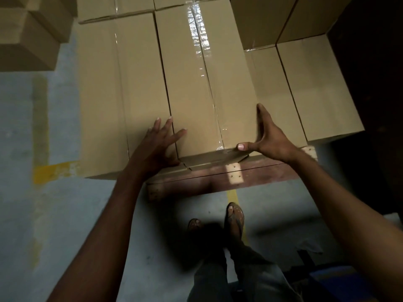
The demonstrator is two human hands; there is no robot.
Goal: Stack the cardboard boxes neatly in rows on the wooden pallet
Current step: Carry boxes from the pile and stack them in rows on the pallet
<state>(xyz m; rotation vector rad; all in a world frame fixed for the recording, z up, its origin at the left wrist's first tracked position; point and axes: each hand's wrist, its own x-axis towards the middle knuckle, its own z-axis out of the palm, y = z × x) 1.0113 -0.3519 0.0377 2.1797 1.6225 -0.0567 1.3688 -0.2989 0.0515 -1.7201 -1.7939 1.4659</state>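
A long taped cardboard box (196, 88) lies in the middle of the top layer on the wooden pallet (218, 177). My left hand (159, 142) rests flat with spread fingers over the near left corner of this box and the neighbouring box (104, 94). My right hand (266, 136) presses straight fingers against the box's right side, thumb along its near edge. Lower boxes (305, 88) sit to the right. More boxes (113, 7) fill the row behind.
A separate stack of cardboard boxes (28, 33) stands at the far left on the grey concrete floor (43, 214). Yellow floor marks (54, 171) run by the pallet. My sandalled feet (233, 219) stand just before the pallet edge. Dark objects (340, 277) lie at lower right.
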